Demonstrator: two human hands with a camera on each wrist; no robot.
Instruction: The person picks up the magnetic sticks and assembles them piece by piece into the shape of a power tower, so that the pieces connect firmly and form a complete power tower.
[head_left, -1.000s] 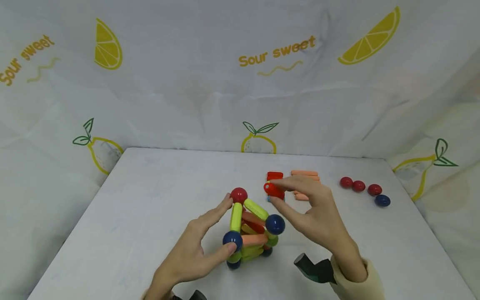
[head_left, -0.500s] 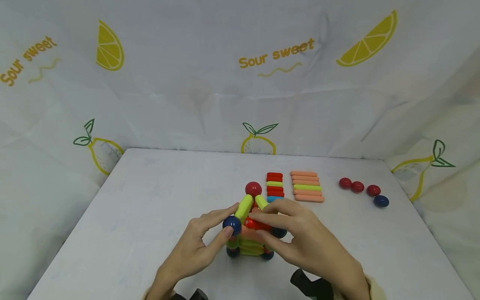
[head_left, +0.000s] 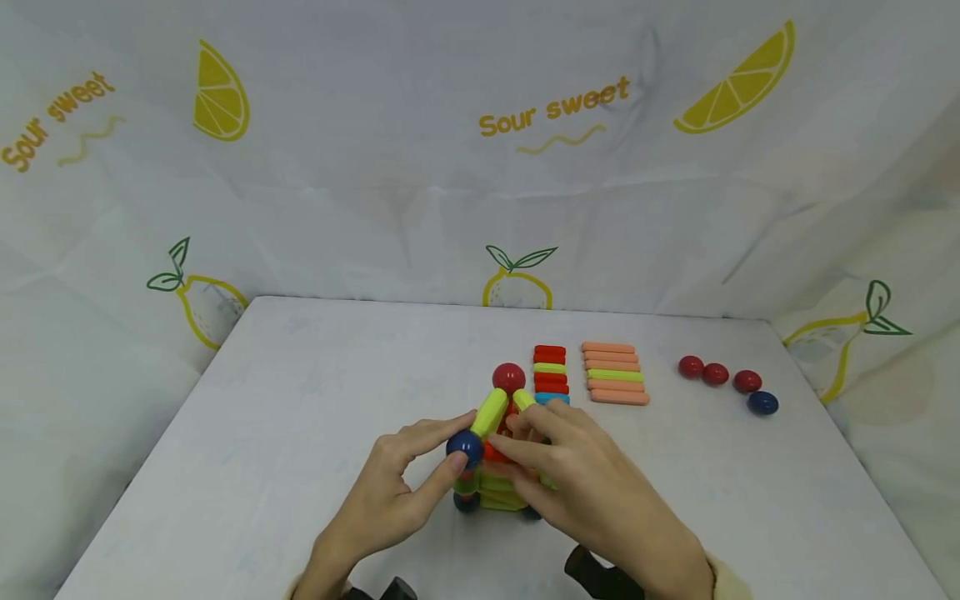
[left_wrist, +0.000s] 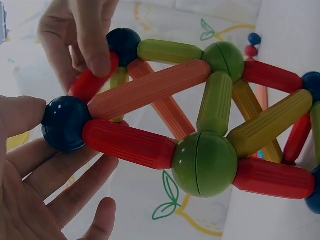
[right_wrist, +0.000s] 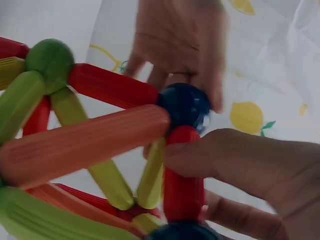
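Observation:
A frame of magnetic rods and balls point(left_wrist: 205, 165) stands on the table in front of me, in green, yellow, red and salmon, with a red ball point(head_left: 509, 378) at its top. My left hand point(head_left: 405, 471) pinches a blue ball point(left_wrist: 65, 124) at one upper corner between thumb and fingers. The thumb and fingers of my right hand point(head_left: 592, 483) pinch a short red rod point(right_wrist: 184, 192). One end of that rod is right at this blue ball, the other at a second blue ball point(left_wrist: 123, 46). In the head view my right hand hides much of the frame's right side.
Behind the frame lies a row of short rods point(head_left: 551, 378), mostly red. Longer salmon rods point(head_left: 615, 397) with one yellow-green rod lie beside it. Farther right are several loose balls, red ones point(head_left: 715, 374) and a blue one point(head_left: 762, 403). A printed cloth point(head_left: 375, 183) hangs behind the table.
My right hand has brought the red rod left and down, from near the loose rods to the frame's front blue balls. The frame has tilted, its red top ball shifting right.

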